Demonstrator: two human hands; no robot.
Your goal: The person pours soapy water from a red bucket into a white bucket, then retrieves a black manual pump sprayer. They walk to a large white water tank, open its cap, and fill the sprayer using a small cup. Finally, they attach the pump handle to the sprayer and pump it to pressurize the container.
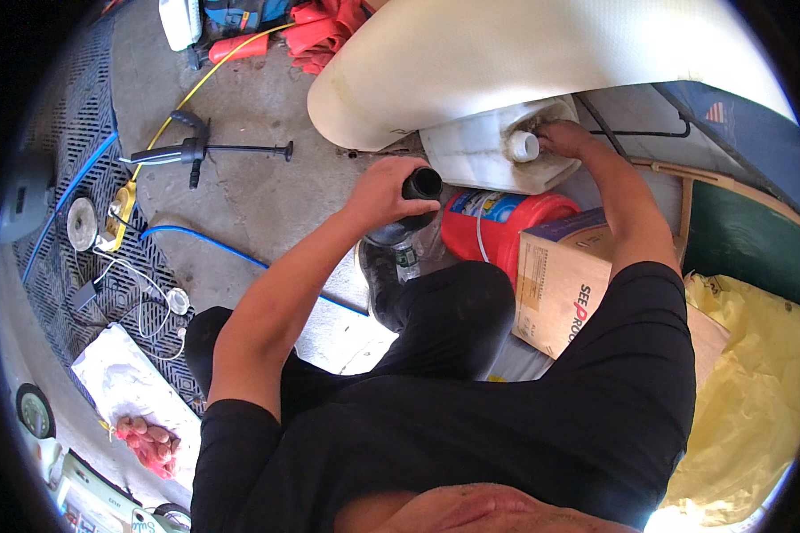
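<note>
My left hand [390, 193] grips a dark bottle [400, 230] around its neck, the round open mouth facing up towards the camera. At the upper right, my right hand [563, 138] is on the handle area of a dirty white plastic jerrycan [470, 150], beside its white screw cap [525, 146]; the fingertips are partly hidden behind the neck. The jerrycan lies tilted under a large cream-coloured roll [507, 60]. Just below it sits a red plastic bucket [463, 233] with a blue label, on its side.
A cardboard box [560, 286] stands by my right knee, with yellow sheeting [747, 400] beyond. On the concrete floor lie a black-handled caulking-type gun [193, 152], a blue hose [207, 240] and a yellow power strip [123, 213]. A small plastic bottle [407, 260] is near my shoe.
</note>
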